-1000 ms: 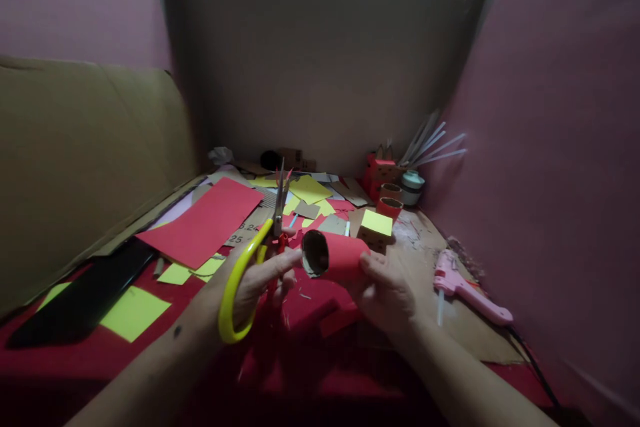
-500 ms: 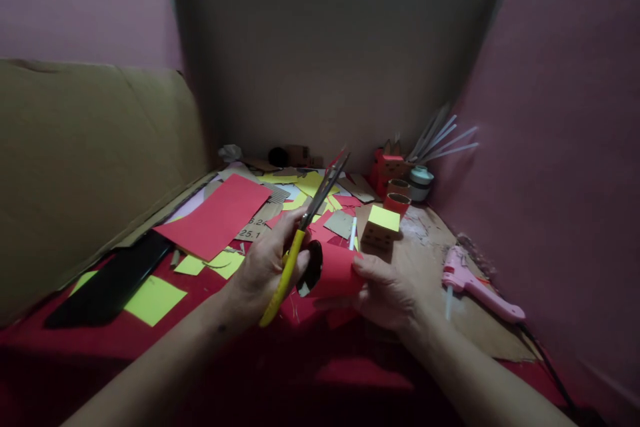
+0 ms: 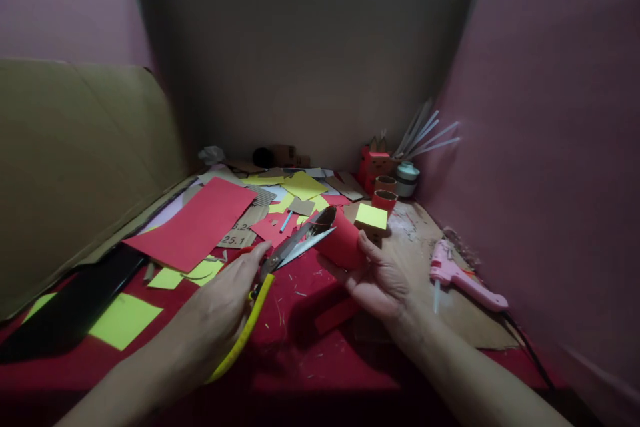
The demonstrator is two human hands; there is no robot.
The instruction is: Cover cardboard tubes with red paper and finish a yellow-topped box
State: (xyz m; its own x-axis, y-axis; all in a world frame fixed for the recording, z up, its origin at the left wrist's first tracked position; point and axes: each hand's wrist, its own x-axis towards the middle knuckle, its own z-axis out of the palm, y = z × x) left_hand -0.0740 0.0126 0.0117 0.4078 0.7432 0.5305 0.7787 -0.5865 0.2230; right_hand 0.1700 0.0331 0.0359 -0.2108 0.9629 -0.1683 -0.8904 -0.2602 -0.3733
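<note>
The left hand (image 3: 223,307) is gripping yellow-handled scissors (image 3: 280,267), blades parted at the rim of a red paper-covered tube (image 3: 340,240), which the right hand (image 3: 383,277) is clasping just beyond.

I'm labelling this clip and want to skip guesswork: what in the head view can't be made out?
- Left hand: finger grip inside the yellow-handled scissors is hidden behind the hand.
- Red paper-covered tube: near end covered by the right hand.
- Printed cardboard scrap: numbers partly covered by red paper.
</note>
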